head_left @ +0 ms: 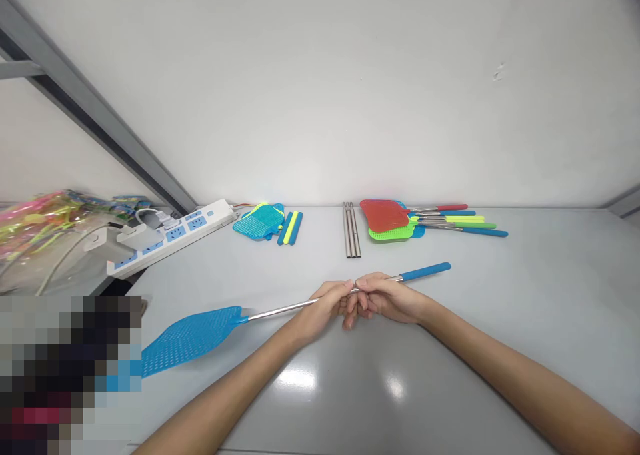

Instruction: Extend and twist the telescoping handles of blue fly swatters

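Observation:
A blue fly swatter (pixel 200 338) with a metal rod is held across the front of the table by both hands. My left hand (pixel 330 303) is closed around the rod, on the side toward the perforated blue head. Right beside it, my right hand (pixel 387 298) grips the same rod on the side of the blue handle (pixel 426 272). The thumbs nearly meet at the middle of the rod. Part of the swatter's head is hidden by a blurred patch at the lower left.
Behind the hands lie several metal rods (pixel 352 232), a pile of swatters with a red one (pixel 384 215) on top, loose teal swatter heads (pixel 260 222) and three loose handles (pixel 290 228). A white power strip (pixel 167 242) and plastic bags (pixel 45 235) are at left.

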`<state>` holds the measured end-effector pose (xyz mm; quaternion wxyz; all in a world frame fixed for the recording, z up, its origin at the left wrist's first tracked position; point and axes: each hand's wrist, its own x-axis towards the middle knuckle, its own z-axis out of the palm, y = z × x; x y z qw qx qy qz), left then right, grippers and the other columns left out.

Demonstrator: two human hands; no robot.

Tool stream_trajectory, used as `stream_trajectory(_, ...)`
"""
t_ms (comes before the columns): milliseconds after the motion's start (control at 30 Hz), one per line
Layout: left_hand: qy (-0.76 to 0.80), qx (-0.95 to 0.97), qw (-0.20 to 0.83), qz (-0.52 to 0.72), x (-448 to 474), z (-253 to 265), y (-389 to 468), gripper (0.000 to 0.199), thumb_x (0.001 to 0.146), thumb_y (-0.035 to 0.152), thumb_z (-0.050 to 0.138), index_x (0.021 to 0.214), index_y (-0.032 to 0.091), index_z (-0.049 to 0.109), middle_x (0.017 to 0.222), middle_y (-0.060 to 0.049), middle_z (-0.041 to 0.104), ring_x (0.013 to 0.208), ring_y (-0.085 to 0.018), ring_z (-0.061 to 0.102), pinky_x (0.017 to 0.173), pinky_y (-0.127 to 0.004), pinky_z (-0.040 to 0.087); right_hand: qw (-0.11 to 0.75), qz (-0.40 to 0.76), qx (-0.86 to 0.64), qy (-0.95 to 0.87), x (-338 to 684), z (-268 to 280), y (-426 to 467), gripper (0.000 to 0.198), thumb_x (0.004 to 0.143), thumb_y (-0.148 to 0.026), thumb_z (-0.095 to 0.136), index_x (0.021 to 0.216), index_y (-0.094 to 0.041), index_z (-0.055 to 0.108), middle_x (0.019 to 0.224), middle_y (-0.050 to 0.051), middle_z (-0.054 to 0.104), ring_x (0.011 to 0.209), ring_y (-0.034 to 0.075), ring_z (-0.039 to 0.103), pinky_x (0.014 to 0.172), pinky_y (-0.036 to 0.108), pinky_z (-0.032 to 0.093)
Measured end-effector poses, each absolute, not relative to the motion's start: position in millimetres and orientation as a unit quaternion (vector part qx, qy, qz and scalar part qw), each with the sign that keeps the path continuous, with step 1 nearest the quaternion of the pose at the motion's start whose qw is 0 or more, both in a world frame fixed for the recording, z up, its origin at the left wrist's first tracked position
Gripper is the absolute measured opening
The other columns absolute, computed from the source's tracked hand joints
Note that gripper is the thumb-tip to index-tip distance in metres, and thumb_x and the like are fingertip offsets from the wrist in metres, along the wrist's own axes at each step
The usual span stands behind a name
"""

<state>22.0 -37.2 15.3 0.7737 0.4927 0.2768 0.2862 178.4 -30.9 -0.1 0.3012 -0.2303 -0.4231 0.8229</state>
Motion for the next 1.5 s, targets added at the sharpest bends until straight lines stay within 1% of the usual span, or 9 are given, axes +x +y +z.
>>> stream_trajectory(100,0.278,0.488,0.775,0.290,23,13,-36,0.041,0.082,0.038,0.031,0.051,0.015,0.045,0.042,-0.001,0.047,0.053,-0.014,0.050,0.061,-0.029,0.037,0.303,0.831,-0.223,-0.410,177,2,-31,0.033,0.079,-0.025,0.040,0.053,-0.009,0.055,0.069,0.009,0.060,0.060,0.014,0.055,0.054,0.025,0.033)
stream_trajectory(300,0.265,0.456,0.803,0.277,21,13,-33,0.038,0.080,0.037,0.034,0.050,0.015,0.041,0.044,-0.001,0.049,0.051,-0.014,0.050,0.058,-0.027,0.037,0.302,0.829,-0.236,-0.407,177,0,-30,0.032,0.078,-0.030,0.043,0.054,-0.012,0.053,0.054,0.003,0.053,0.054,0.013,0.051,0.054,0.024,0.033)
stream_trajectory(467,0.260,0.458,0.800,0.288,20,14,-33,0.037,0.081,0.035,0.032,0.053,0.014,0.045,0.042,-0.001,0.046,0.054,-0.014,0.050,0.059,-0.028,0.037,0.305,0.831,-0.248,-0.394,178,-2,-31,0.033,0.080,-0.028,0.040,0.052,-0.013,0.048,0.050,0.001,0.049,0.051,0.011,0.047,0.058,0.026,0.033)
stream_trajectory(633,0.280,0.460,0.796,0.277,19,13,-31,0.038,0.080,0.035,0.034,0.050,0.014,0.042,0.044,-0.001,0.046,0.050,-0.012,0.046,0.056,-0.027,0.036,0.313,0.835,-0.251,-0.375,178,0,-33,0.035,0.078,-0.028,0.042,0.046,-0.016,0.035,0.043,-0.003,0.036,0.048,0.011,0.042,0.058,0.027,0.032)
stream_trajectory(733,0.288,0.464,0.794,0.266,17,14,-29,0.038,0.081,0.034,0.033,0.048,0.014,0.040,0.044,0.000,0.044,0.049,-0.011,0.044,0.055,-0.027,0.035,0.321,0.835,-0.258,-0.365,177,1,-33,0.035,0.078,-0.027,0.043,0.046,-0.017,0.033,0.043,-0.005,0.027,0.048,0.011,0.040,0.055,0.026,0.031)
stream_trajectory(833,0.290,0.465,0.794,0.262,15,15,-27,0.036,0.080,0.032,0.034,0.048,0.016,0.035,0.042,0.001,0.040,0.045,-0.010,0.041,0.052,-0.026,0.033,0.331,0.833,-0.261,-0.358,177,3,-33,0.034,0.078,-0.025,0.043,0.046,-0.017,0.033,0.044,-0.006,0.023,0.047,0.010,0.038,0.054,0.025,0.029)
stream_trajectory(1100,0.303,0.488,0.785,0.232,11,19,-22,0.036,0.080,0.034,0.033,0.048,0.017,0.029,0.041,0.002,0.037,0.044,-0.010,0.039,0.051,-0.026,0.033,0.323,0.836,-0.266,-0.355,179,5,-33,0.034,0.078,-0.026,0.042,0.046,-0.017,0.032,0.044,-0.006,0.020,0.047,0.010,0.036,0.053,0.025,0.028)
stream_trajectory(1267,0.316,0.519,0.758,0.235,7,21,-19,0.038,0.080,0.034,0.035,0.047,0.018,0.026,0.040,0.004,0.031,0.040,-0.007,0.032,0.046,-0.024,0.027,0.330,0.846,-0.251,-0.334,179,3,-32,0.035,0.078,-0.025,0.041,0.046,-0.017,0.031,0.043,-0.006,0.020,0.045,0.009,0.034,0.052,0.024,0.027)
stream_trajectory(1500,0.328,0.495,0.772,0.226,3,22,-14,0.038,0.079,0.034,0.038,0.048,0.018,0.024,0.039,0.006,0.024,0.037,-0.004,0.021,0.039,-0.022,0.019,0.336,0.847,-0.256,-0.322,180,3,-30,0.036,0.078,-0.025,0.041,0.044,-0.017,0.032,0.041,-0.006,0.020,0.044,0.009,0.033,0.053,0.025,0.029)
